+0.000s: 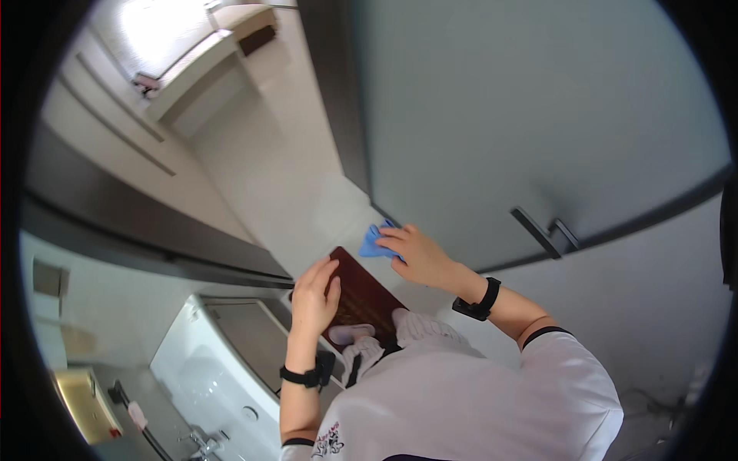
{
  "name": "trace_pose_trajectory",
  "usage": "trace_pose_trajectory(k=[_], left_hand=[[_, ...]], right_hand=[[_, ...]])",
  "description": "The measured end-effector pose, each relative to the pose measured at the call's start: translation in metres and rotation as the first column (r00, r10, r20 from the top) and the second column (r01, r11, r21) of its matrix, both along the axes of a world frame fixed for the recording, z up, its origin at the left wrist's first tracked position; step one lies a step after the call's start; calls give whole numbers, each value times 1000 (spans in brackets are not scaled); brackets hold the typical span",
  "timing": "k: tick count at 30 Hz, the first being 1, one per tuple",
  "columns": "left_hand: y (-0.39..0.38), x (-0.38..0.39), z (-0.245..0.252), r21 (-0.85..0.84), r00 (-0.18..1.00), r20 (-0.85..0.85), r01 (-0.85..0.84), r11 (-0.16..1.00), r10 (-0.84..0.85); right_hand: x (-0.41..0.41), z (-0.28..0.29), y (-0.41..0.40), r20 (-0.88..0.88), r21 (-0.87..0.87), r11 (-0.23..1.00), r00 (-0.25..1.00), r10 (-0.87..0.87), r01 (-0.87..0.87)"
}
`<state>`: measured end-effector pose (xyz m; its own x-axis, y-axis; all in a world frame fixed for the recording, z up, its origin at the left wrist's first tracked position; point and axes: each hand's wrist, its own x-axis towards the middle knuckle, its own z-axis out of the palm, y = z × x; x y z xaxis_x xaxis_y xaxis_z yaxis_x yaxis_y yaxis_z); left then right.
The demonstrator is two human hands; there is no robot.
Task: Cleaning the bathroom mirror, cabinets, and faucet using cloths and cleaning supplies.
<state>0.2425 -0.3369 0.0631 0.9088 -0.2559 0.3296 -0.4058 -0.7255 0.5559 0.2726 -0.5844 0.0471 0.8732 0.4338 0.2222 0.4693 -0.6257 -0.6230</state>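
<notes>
A blue cloth (377,242) is gripped in my right hand (421,253), near the lower edge of a frosted glass door (519,115). The door's dark lever handle (536,233) lies further right. My left hand (316,297) holds nothing; its fingers are slightly bent and apart, over the edge of a dark red floor mat (369,294) and near the end of a dark door frame (242,262). Each wrist wears a black strap with a small device. My slippered feet stand on the mat.
A white bathtub (202,369) with a chrome faucet (202,444) lies at the lower left. Beyond the doorway, a pale tiled floor (253,155) leads to a white counter (196,72) beside a bright window. Pale cabinets (109,109) line the left side.
</notes>
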Motion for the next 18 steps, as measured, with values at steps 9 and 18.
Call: trace_pose_trajectory(k=[9,18], left_hand=[[-149,56,-12,-133,827,-53,549,825,-559],[-253,77,-17,-164,584,36,804,572,-811]], right_hand=[[-50,79,-119,495,-107,742,683,-537,662],[-116,42,-171,447,-212,475,517,-730,854]])
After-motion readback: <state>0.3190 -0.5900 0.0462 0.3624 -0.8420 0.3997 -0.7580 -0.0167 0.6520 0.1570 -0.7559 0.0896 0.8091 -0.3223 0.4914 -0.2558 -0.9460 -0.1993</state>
